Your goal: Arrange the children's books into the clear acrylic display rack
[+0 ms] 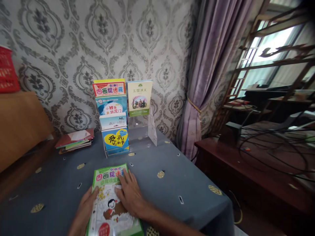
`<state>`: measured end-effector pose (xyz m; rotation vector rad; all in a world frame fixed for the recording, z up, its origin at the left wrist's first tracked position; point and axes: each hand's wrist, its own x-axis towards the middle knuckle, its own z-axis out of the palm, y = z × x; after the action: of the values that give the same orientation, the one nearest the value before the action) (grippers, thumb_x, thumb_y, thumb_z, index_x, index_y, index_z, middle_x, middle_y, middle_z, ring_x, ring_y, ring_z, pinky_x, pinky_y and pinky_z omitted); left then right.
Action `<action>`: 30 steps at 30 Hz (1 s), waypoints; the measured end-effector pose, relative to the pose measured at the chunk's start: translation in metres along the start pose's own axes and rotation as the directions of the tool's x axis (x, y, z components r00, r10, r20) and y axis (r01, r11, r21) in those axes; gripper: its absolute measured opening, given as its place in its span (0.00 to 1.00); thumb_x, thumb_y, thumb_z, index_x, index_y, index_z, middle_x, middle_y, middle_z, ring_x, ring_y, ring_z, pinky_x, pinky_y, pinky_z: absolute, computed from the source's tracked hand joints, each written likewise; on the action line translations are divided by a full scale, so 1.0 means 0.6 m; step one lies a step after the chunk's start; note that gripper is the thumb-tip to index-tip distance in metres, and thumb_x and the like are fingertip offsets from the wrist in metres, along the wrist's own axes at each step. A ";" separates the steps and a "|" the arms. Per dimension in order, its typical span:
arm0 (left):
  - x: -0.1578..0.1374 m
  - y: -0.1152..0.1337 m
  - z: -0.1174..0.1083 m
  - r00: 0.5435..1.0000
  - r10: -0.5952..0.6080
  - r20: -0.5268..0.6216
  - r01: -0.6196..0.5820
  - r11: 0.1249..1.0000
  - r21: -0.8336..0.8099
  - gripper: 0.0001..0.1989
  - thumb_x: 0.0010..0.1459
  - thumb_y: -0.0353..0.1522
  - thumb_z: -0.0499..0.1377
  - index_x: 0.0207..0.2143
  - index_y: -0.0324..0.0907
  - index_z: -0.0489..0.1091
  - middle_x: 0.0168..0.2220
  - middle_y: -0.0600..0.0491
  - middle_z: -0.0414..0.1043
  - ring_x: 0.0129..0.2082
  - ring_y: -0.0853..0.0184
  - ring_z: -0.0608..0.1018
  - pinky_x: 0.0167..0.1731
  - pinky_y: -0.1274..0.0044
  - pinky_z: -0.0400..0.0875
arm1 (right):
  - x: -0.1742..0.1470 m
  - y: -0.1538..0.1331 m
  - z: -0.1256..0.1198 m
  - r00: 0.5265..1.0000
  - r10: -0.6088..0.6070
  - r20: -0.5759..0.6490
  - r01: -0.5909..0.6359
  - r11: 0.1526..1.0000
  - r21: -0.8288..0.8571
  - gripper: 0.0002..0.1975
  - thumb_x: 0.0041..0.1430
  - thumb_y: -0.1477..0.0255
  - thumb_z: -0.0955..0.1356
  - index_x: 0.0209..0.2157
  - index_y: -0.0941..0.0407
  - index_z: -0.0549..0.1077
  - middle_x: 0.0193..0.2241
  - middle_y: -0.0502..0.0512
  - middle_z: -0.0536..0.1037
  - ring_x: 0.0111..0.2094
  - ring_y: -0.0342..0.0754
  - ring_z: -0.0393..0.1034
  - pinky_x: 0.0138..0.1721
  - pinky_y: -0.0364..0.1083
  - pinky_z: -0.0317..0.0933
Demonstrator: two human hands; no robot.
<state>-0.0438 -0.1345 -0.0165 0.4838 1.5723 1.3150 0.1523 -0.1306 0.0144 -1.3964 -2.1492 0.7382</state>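
Note:
A green-bordered children's picture book [112, 204] lies face up near the table's front, with a cartoon child on its cover. My left hand [85, 205] grips its left edge, thumb on the cover and the other fingers mostly hidden. Across the upper right of the cover lies my right hand [130, 193], fingers stretched out and hiding part of the title. Beyond the book stands a clear stepped display rack [152, 131]. Its left side carries several stacked books, a blue book with a yellow heart [115, 141] lowest. A pale green book [139, 98] stands at the rack's upper right.
A blue-grey cloth with pineapple prints covers the table [169, 186]. A pile of books [75, 139] lies at the back left, near a brown box [23, 124] with a red basket [8, 70] on top. At right are a purple curtain [209, 65] and tangled cables [273, 157].

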 end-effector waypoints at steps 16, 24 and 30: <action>-0.027 0.069 0.086 0.960 0.259 0.103 -0.229 0.943 -0.243 0.18 0.62 0.43 0.63 0.46 0.38 0.75 0.36 0.48 0.82 0.35 0.61 0.84 0.38 0.72 0.79 | 0.036 0.020 -0.005 0.987 0.160 -0.016 -0.027 0.261 0.965 0.38 0.46 0.38 0.70 0.43 0.58 0.80 0.42 0.60 0.83 0.49 0.61 0.76 0.53 0.57 0.66; -0.038 0.112 0.131 0.767 0.605 0.212 -0.576 0.796 -0.186 0.33 0.54 0.59 0.59 0.42 0.37 0.77 0.42 0.45 0.82 0.45 0.55 0.81 0.44 0.69 0.76 | 0.064 0.027 -0.042 0.955 0.192 -0.227 0.147 0.358 0.922 0.32 0.47 0.40 0.71 0.39 0.55 0.78 0.39 0.56 0.82 0.45 0.57 0.75 0.51 0.53 0.66; -0.030 0.141 0.144 0.576 0.727 0.373 -0.698 0.675 -0.239 0.31 0.61 0.55 0.56 0.53 0.40 0.74 0.56 0.45 0.75 0.58 0.56 0.74 0.59 0.67 0.66 | 0.065 0.031 -0.099 0.876 0.003 -0.483 0.395 0.572 0.719 0.23 0.62 0.48 0.66 0.43 0.53 0.74 0.40 0.54 0.80 0.42 0.52 0.72 0.45 0.48 0.66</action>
<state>0.0143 -0.0769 0.0741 1.3916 0.9373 1.6812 0.1882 -0.0773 0.0499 -0.6903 -1.2751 1.0111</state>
